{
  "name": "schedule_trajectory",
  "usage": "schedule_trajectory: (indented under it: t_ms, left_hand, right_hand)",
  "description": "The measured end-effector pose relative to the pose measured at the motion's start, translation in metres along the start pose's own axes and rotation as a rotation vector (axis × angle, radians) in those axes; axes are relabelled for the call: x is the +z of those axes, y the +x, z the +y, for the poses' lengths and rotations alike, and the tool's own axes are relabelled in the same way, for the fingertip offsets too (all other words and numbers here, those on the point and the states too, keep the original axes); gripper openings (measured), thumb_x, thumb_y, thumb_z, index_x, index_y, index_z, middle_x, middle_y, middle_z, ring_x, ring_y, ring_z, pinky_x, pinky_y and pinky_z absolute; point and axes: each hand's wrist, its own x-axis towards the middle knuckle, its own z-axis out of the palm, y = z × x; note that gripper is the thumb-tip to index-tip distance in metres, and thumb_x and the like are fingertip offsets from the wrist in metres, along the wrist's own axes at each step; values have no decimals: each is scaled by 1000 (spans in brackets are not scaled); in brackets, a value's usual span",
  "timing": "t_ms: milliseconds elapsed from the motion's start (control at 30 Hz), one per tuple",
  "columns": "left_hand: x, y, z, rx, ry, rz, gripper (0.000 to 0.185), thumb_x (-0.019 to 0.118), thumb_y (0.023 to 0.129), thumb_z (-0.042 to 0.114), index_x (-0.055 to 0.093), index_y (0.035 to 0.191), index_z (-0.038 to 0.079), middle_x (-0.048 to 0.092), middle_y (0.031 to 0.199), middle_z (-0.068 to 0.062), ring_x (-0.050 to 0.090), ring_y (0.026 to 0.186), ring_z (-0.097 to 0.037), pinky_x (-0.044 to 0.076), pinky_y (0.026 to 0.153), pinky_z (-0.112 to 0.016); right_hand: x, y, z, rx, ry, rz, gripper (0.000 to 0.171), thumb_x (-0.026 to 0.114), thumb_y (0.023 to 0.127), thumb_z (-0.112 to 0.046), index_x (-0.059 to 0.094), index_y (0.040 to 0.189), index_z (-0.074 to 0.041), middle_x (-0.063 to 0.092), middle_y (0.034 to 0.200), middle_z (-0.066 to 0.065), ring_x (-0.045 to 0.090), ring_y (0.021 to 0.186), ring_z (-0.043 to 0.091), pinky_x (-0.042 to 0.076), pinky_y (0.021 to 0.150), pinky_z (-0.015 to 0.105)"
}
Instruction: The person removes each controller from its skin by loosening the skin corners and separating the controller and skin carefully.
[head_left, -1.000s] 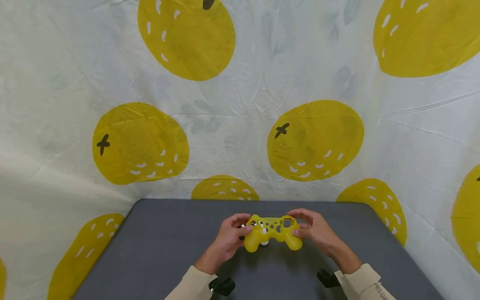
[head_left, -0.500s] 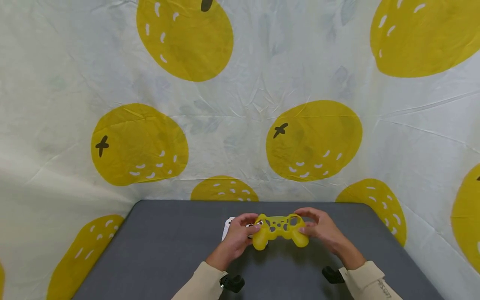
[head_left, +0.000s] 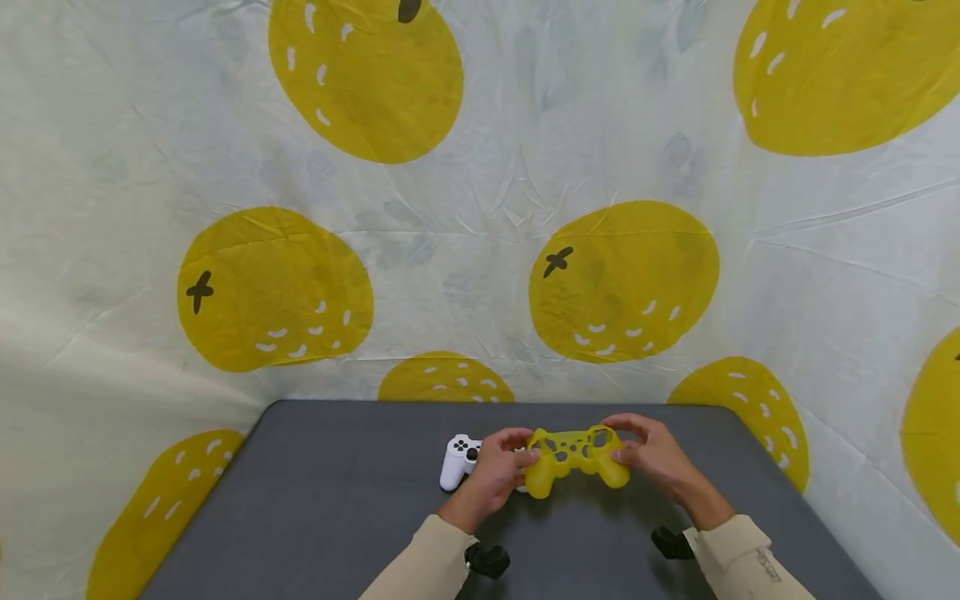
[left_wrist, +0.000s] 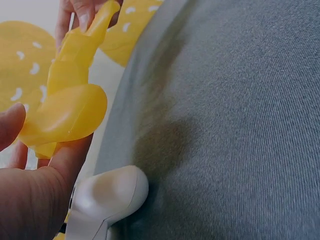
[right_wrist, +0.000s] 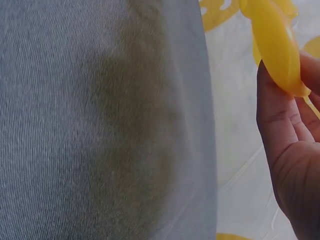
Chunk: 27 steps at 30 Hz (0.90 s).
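Observation:
Between my two hands, above the table, is a yellow game controller cover (head_left: 575, 454) with cut-out holes. My left hand (head_left: 496, 469) pinches its left end, thumb on the front. The right hand (head_left: 657, 457) pinches the other end in the same way. On the table, partly hidden behind the left hand, lies a white game controller (head_left: 454, 463) with dark buttons. One grip of this controller (left_wrist: 114, 196) shows below the left hand in the left wrist view. From the right wrist, one rounded grip of the cover (right_wrist: 277, 47) appears above the fingers.
The dark grey table (head_left: 337, 500) spreads under both hands. A white cloth (head_left: 450, 292) with large yellow fruit prints hangs behind it and along its sides. Black wrist straps (head_left: 487, 560) sit over beige sleeves (head_left: 427, 567).
Both hands have moved to the right with the yellow cover between them. The white controller, mostly hidden before, now shows its left part beside the left hand.

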Motion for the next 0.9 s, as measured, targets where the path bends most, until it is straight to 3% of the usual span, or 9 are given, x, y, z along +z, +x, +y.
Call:
schedule_trajectory:
  t_ms: [367, 733, 900]
  left_hand:
    - [17, 13, -10, 23, 54, 74, 37, 70, 93, -6, 63, 129, -3, 60, 132, -22, 69, 107, -25, 62, 92, -46]
    - [28, 21, -22, 67, 111, 113, 36, 71, 92, -7, 64, 127, -4, 61, 128, -24, 69, 107, -26, 63, 88, -45]
    - [31, 25, -27, 103, 175, 146, 36, 72, 90, -7, 65, 124, -4, 62, 124, -23, 67, 106, -28, 63, 86, -41]
  right_hand:
    - [-6, 5, 16, 39, -87, 80, 55, 65, 92, 3, 52, 145, 6, 42, 156, 33, 67, 95, 20, 59, 76, 31]
    - [-8, 3, 27, 35, -140, 109, 56, 65, 89, 6, 53, 144, 6, 48, 152, 33, 65, 96, 22, 54, 73, 34]
    - [-7, 2, 32, 36, -150, 113, 60, 62, 85, 10, 52, 144, 6, 48, 152, 34, 57, 82, 20, 48, 65, 36]
